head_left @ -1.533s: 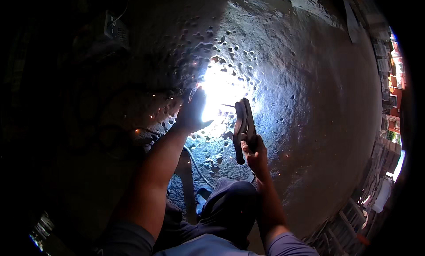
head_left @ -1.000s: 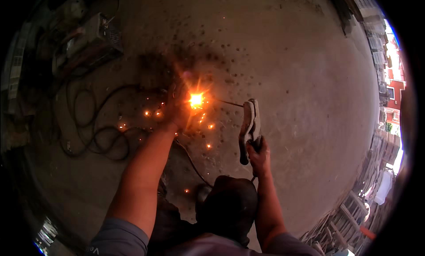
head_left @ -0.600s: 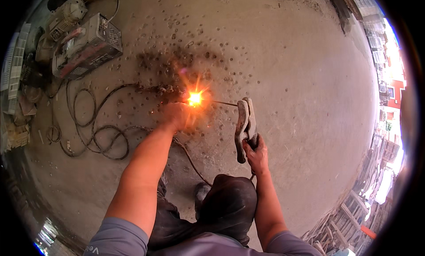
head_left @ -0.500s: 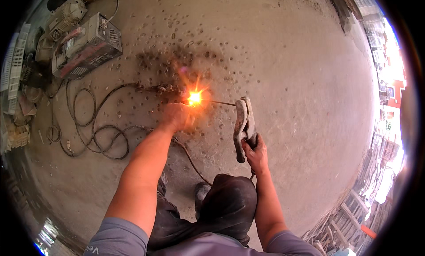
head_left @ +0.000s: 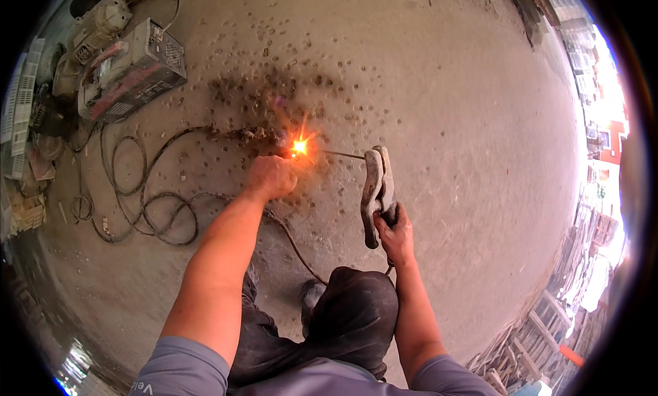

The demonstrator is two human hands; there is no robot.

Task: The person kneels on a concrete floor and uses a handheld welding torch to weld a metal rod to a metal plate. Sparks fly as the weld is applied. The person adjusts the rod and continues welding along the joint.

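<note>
My right hand (head_left: pixel 393 233) grips the handle of a welding electrode holder (head_left: pixel 376 190), whose thin rod (head_left: pixel 340 154) reaches left to a glowing orange spot (head_left: pixel 299 147) on the concrete floor. My left hand (head_left: pixel 272 177) is closed in a fist just below and left of the glow, pressing on something small that it hides. A burnt dark patch (head_left: pixel 260 105) with scattered pieces of metal lies on the floor just beyond the glow. My bent knee in dark trousers (head_left: pixel 353 307) is below both hands.
A welding machine (head_left: pixel 127 70) with a wire-mesh side stands at the upper left among other gear. Black cables (head_left: pixel 147 204) coil over the floor on the left and run toward my hands. Stacked timber and racks (head_left: pixel 548 327) line the right edge.
The blinding white arc has died down to a small orange glow and the whole scene has brightened. Both hands stay nearly in place; the sparks have thinned out.
</note>
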